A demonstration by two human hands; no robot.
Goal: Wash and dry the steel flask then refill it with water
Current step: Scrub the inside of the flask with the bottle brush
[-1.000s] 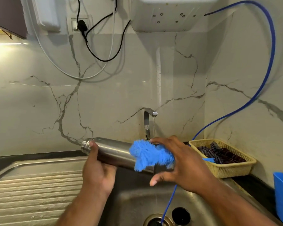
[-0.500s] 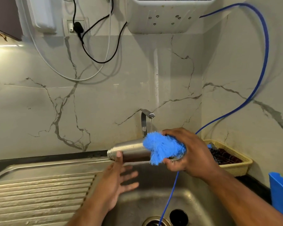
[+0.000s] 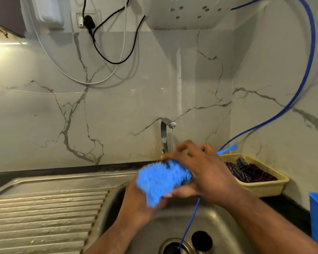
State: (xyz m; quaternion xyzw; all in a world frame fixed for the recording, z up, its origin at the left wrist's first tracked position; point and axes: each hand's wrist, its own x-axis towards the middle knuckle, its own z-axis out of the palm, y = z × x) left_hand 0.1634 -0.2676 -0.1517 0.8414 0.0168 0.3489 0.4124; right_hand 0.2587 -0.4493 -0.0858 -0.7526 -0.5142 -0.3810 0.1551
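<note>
Right hand (image 3: 206, 169): fingers (image 3: 189, 146) curled narrow over the top of the blue cloth (image 3: 158, 178), gripping it. Motion blur softens the fingertips.

Left hand (image 3: 140, 206): sits under the cloth, palm up. Its fingers are mostly covered by the fluffy fabric and blurred, so it cannot be told how far they are open or what they hold.

Steel flask: hidden between the two hands beneath the cloth. Neither its long axis nor the way its mouth points can be told.

Position: both hands and the cloth are held above the steel sink (image 3: 218, 222), just in front of the tap (image 3: 165, 132). A thin blue hose (image 3: 189, 222) runs down behind the right hand into the drain.

Surroundings: the ribbed drainboard (image 3: 44, 213) lies to the left. A cream basket (image 3: 264, 187) holding dark cloths stands on the dark desk (image 3: 286, 206) to the right.
</note>
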